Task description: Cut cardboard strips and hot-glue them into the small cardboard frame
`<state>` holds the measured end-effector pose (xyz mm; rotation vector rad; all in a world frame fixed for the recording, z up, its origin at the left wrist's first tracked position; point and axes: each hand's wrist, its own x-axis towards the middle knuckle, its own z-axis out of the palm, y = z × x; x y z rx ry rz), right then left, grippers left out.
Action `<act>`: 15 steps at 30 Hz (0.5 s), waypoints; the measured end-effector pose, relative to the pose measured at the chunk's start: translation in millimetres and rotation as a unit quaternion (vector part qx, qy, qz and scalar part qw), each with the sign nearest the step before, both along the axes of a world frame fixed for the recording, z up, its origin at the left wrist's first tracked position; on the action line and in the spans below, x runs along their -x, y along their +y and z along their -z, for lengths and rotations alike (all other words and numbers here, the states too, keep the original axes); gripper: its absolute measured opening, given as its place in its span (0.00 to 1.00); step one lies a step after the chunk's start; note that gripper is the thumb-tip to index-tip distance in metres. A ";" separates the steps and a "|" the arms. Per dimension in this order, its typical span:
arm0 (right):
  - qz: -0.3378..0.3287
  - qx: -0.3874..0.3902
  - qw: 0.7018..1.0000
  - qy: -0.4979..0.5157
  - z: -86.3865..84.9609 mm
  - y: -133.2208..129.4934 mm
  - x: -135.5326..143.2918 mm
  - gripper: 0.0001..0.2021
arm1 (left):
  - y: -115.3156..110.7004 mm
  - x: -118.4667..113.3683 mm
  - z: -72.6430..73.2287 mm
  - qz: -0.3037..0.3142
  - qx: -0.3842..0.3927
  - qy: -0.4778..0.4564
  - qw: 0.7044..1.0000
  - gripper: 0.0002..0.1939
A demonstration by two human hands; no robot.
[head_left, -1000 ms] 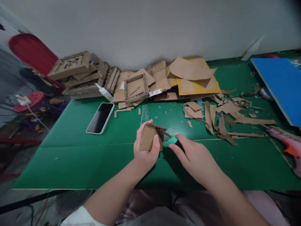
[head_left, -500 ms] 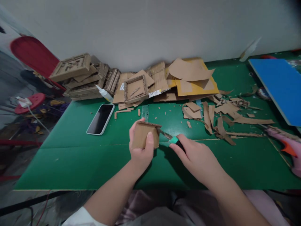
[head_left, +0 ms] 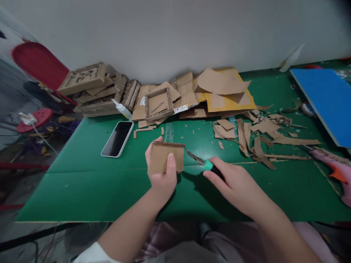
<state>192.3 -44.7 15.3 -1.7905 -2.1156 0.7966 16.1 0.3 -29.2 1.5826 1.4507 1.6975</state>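
My left hand (head_left: 163, 179) is closed on a small squarish piece of cardboard (head_left: 159, 159), its thumb pressed flat on the near face and the other fingers behind. Corrugated edging runs along the top of that piece. In my right hand (head_left: 233, 180) is a craft knife (head_left: 207, 165) with a black and green handle. Its blade points up and left, with the tip just off the cardboard's right corner. Beyond the left hand, a clear plastic ruler (head_left: 169, 132) lies on the green table (head_left: 109, 193).
A phone (head_left: 117, 139) lies left. Behind are stacked cardboard pieces (head_left: 94, 89), a glue bottle (head_left: 122, 109), a shallow cardboard tray (head_left: 147, 116) and a yellow envelope (head_left: 233, 106). Cardboard scraps (head_left: 264, 128), a pink glue gun (head_left: 333, 168) and a blue board (head_left: 326, 106) are right.
The left hand has shifted slightly left and turned the cardboard flatter toward me. The knife has drawn back to the right, its blade coming away from the cardboard's edge.
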 end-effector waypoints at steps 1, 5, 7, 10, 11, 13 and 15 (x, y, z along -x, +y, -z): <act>-0.006 -0.003 1.000 0.008 0.4 -0.3 0.6 0.17 | -0.8 -0.2 0.3 0.008 -0.001 0.009 1.000 0.20; -0.002 -0.006 1.000 0.002 3.8 0.6 2.7 0.17 | -3.3 -0.7 1.6 0.051 -0.032 0.051 0.997 0.22; 0.002 -0.003 1.000 -0.006 5.1 1.4 3.1 0.17 | -3.8 -0.9 2.2 0.062 -0.055 0.065 0.994 0.23; 0.002 -0.003 1.000 -0.013 6.0 2.0 3.7 0.17 | -4.5 -1.2 2.6 0.064 -0.065 0.071 0.993 0.23; 0.001 -0.004 1.000 -0.013 6.1 2.0 4.0 0.17 | -4.8 -1.2 2.6 0.063 -0.061 0.074 0.993 0.23; 0.002 -0.007 1.000 -0.013 6.2 2.0 4.8 0.17 | -5.9 -1.2 2.5 0.071 -0.052 0.082 0.993 0.23; 0.003 -0.006 1.000 -0.011 6.1 2.3 5.3 0.16 | -7.0 -1.1 2.4 0.092 -0.044 0.093 0.990 0.22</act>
